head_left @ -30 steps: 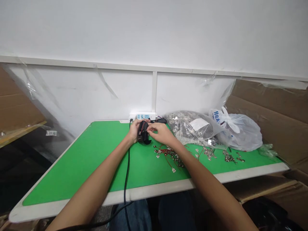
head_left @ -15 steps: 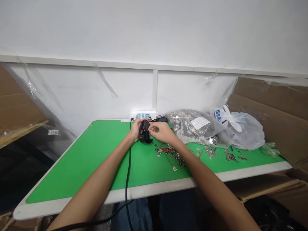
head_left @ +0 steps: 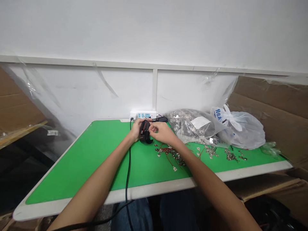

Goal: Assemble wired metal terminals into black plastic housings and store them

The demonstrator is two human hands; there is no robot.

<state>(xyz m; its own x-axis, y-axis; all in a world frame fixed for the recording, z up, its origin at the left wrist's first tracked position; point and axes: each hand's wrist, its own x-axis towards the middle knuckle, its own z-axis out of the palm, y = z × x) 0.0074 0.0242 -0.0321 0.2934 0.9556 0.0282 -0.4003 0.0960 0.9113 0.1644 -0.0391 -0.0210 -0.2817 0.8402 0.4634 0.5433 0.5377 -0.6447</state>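
My left hand (head_left: 136, 129) is wrapped around the left side of a black plastic housing (head_left: 145, 137) with an open, hollow top. A thin red wire (head_left: 144, 124) loops out over it. At the housing's right side, my right hand (head_left: 160, 132) has its thumb and fingers pinched together. What sits between those fingertips is too small to make out. Close below lies a pile of small metal contact pieces (head_left: 175, 155), several with red wires attached, partly hidden by my right forearm.
A white power strip (head_left: 144, 114) stands against the wall, with a black cable (head_left: 128, 170) running across the green mat (head_left: 79, 160). To the right are a clear bag of metal parts (head_left: 185, 126), a knotted white plastic bag (head_left: 247, 130) and smaller metal piles (head_left: 230, 155).
Both hands stay at the black housing in nearly the same place. The right fingers have shifted very slightly.
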